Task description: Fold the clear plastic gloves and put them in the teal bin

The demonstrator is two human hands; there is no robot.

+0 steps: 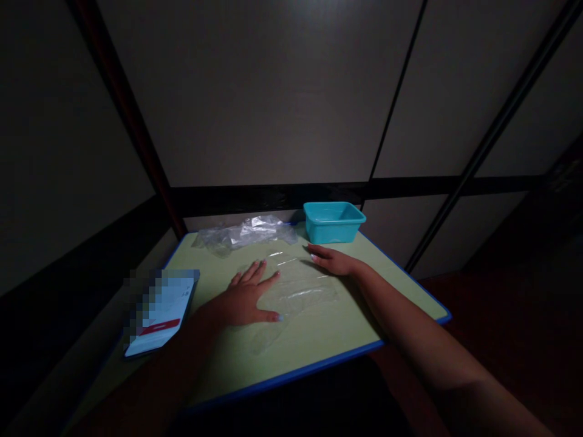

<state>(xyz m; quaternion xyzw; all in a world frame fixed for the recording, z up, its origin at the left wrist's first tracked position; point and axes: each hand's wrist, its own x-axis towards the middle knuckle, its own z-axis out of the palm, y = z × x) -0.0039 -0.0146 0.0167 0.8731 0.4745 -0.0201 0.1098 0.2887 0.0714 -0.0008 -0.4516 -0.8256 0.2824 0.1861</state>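
Note:
A clear plastic bag (303, 294) lies spread out and slightly creased on the pale green table (241, 370). My left hand (248, 294) rests on the left part of this bag, palm down with its fingers spread. Over the far right part of the bag is my right hand (331, 261), fingers stretched out toward the left; whether it presses on the plastic I cannot tell. Neither hand grips anything. Behind my hands a crumpled heap of clear plastic (255, 233) lies along the table's far edge.
A turquoise plastic basin (334, 230) stands at the far right corner of the table. To the left lies a tablet or phone with a lit screen (166, 306), partly blurred out. Large panels (273, 91) rise behind the table, whose rim (319, 368) is blue.

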